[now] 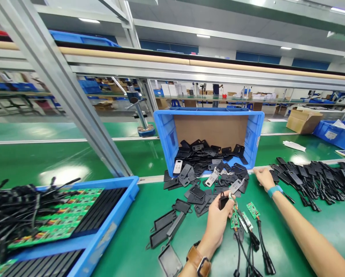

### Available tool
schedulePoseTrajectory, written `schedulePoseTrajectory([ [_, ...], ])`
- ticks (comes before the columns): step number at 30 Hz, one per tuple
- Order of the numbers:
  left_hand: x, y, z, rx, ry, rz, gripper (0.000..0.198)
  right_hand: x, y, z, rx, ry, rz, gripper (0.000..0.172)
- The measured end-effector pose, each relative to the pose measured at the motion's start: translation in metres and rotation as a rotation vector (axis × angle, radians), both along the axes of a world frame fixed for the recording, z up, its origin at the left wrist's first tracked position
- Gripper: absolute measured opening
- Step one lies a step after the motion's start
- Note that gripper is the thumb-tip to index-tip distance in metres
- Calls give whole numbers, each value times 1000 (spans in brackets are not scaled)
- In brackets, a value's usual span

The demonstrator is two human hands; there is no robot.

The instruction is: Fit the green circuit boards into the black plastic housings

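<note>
We've got the left hand [217, 223] low centre, fingers curled round a small black plastic housing shell [223, 200], matte, rectangular, thumb on top. The watch [199, 261] on that wrist has a brown leather strap. Just right of that hand, touching the green belt [138, 231], lie three small green circuit boards [252, 209], each w/ a black cable [263, 246] trailing toward us; cables are round, rubbery, ending in thick plugs.

The right hand [264, 177] is stretched out flat, fingers spread narrow, resting at the edge of the shell heap, holding nothing we can make out. It wears a teal wristband [274, 190].

The shell heap [209, 173] spills from one blue plastic crate [166, 134] tipped on its side, cardboard lining inside; too many to count, mostly black, a few pale grey. Approx five longer black lids [168, 227] lie apart, left of the left hand.

Far right there's a row of finished black cabled units [310, 177]. Left front, another blue tray [103, 238] holds green PCB panels [60, 219] under a tangle of black wires [14, 207]. An aluminium frame post [63, 88] crosses diagonally.
</note>
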State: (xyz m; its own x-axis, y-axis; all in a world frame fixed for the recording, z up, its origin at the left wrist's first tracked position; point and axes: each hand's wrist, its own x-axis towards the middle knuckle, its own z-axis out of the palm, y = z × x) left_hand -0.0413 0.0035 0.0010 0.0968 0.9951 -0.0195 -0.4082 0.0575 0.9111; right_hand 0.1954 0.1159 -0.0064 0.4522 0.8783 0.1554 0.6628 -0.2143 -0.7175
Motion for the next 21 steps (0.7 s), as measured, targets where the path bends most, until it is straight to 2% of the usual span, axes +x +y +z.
schedulePoseTrajectory([
  [4, -2, 1, 0, -91, -213, 0, 43, -31, -53, 4, 173, 31, 205, 38],
  [5, -2, 2, 0, -105, -259, 1, 42, -41, -67, 6, 228, 42, 301, 36],
  [7, -4, 4, 0, -125, -334, 10, 39, -62, -92, 10, 339, 47, 585, 30],
  [9, -6, 5, 0, -160, -373, 25, 37, -79, -111, 13, 360, 7, 777, 35],
  [11, -8, 7, 0, -190, -381, 44, 37, -91, -123, 15, 317, -69, 811, 40],
  [13, -8, 9, -1, -178, -357, 55, 37, -95, -129, 13, 309, -154, 771, 29],
  [16, -9, 10, -1, -103, -267, 57, 36, -91, -129, 11, 396, -299, 753, 14],
  [21, -15, 12, 1, -84, -93, -5, 43, -78, -121, 16, 508, -450, 841, 17],
])
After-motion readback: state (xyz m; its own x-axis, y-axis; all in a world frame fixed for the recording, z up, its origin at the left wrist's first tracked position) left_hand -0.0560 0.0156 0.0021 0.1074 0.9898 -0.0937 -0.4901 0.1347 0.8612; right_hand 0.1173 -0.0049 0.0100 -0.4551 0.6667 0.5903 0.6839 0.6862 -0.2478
